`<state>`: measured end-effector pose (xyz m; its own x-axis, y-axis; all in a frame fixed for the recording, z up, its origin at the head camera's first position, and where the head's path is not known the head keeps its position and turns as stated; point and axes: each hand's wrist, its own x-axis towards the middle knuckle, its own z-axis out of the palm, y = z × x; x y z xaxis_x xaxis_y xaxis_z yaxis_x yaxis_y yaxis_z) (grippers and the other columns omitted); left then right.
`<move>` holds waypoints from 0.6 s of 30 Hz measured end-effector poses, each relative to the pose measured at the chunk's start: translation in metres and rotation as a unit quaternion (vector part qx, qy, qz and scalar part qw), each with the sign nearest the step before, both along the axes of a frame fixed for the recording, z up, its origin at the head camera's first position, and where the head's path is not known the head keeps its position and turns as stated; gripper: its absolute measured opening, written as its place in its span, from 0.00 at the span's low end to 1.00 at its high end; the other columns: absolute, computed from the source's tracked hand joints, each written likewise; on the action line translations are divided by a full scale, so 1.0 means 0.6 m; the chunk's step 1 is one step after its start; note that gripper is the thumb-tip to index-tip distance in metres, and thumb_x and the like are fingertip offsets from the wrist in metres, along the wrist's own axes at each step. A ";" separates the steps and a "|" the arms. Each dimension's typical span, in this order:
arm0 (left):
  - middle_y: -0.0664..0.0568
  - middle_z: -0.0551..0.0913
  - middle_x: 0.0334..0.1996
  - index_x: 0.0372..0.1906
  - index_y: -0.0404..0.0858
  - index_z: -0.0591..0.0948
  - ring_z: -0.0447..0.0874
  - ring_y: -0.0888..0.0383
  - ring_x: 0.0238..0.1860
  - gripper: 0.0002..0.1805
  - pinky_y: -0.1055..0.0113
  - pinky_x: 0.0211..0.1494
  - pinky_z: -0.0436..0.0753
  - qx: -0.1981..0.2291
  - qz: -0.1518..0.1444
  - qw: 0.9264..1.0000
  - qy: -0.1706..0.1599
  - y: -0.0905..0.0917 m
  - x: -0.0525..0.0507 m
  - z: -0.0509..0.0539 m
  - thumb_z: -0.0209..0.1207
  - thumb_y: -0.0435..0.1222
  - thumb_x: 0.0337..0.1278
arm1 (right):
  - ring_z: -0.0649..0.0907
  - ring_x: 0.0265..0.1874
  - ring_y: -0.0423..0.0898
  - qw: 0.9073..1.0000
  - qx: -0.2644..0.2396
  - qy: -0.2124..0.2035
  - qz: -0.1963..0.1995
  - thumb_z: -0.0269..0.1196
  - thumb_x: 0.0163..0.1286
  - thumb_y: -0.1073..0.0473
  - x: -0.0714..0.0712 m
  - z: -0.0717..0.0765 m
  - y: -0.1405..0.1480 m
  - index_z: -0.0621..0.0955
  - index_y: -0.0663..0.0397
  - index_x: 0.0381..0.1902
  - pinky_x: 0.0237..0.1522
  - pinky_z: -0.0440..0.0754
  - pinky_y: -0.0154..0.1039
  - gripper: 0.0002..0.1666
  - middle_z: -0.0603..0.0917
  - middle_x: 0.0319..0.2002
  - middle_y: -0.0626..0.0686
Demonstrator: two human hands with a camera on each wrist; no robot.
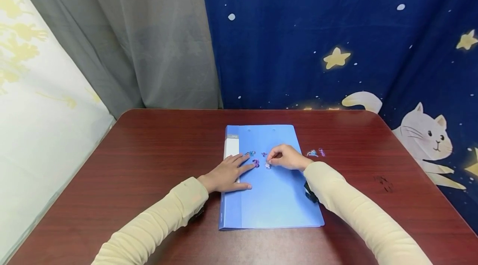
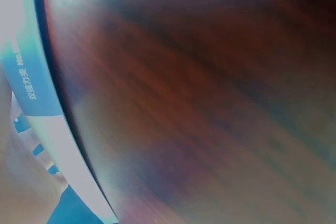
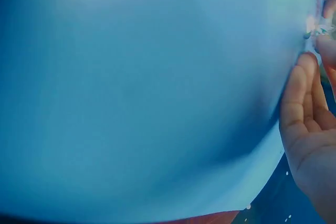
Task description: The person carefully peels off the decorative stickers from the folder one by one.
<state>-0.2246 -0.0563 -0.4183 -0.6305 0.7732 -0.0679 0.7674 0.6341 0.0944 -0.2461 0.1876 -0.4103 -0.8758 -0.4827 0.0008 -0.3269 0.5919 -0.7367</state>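
Note:
A blue folder (image 1: pixel 278 198) with a white spine label lies closed on the table. Small shiny stickers, or flat cutouts like them, lie on its cover: a teal one (image 1: pixel 252 153), a purple one (image 1: pixel 255 163) and a smaller purple one (image 1: pixel 264 154). My left hand (image 1: pixel 228 173) rests on the folder's left side, fingers spread, with fingertips close to the teal and purple pieces. With thumb and fingertips my right hand (image 1: pixel 286 157) pinches a whitish sticker (image 1: pixel 268 165) at the cover's surface. In the right wrist view, the right hand (image 3: pixel 310 114) partly hides that piece.
On the table (image 1: pixel 168 144), right of the folder, lie a blue piece (image 1: pixel 312 153) and a purple piece (image 1: pixel 322 152). Farther right is a dark mark or thin dark item (image 1: pixel 383 183), its kind unclear. Behind the table hang grey and blue curtains (image 1: pixel 269 49).

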 end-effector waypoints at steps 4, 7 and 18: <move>0.48 0.52 0.67 0.66 0.50 0.59 0.48 0.49 0.66 0.37 0.53 0.64 0.50 0.001 0.002 1.000 0.001 0.000 0.000 -0.001 0.42 0.62 0.54 | 0.76 0.29 0.46 0.998 -0.041 -0.054 -0.020 0.57 0.62 0.65 0.004 0.003 0.015 0.80 0.61 0.34 0.32 0.75 0.37 0.06 0.81 0.31 0.53; 0.48 0.51 0.67 0.66 0.50 0.59 0.48 0.49 0.66 0.37 0.54 0.65 0.50 0.001 0.003 1.000 0.003 0.000 0.002 0.001 0.43 0.62 0.54 | 0.79 0.30 0.49 0.993 -0.077 -0.078 -0.042 0.56 0.63 0.66 0.009 0.008 0.034 0.78 0.66 0.35 0.31 0.76 0.39 0.07 0.81 0.30 0.57; 0.47 0.52 0.67 0.66 0.49 0.59 0.48 0.50 0.66 0.36 0.54 0.65 0.50 0.011 -0.006 1.000 0.007 -0.003 0.001 -0.003 0.44 0.61 0.54 | 0.79 0.30 0.44 0.968 -0.148 -0.098 -0.176 0.53 0.64 0.67 0.010 0.015 0.157 0.72 0.74 0.45 0.33 0.78 0.36 0.14 0.80 0.35 0.58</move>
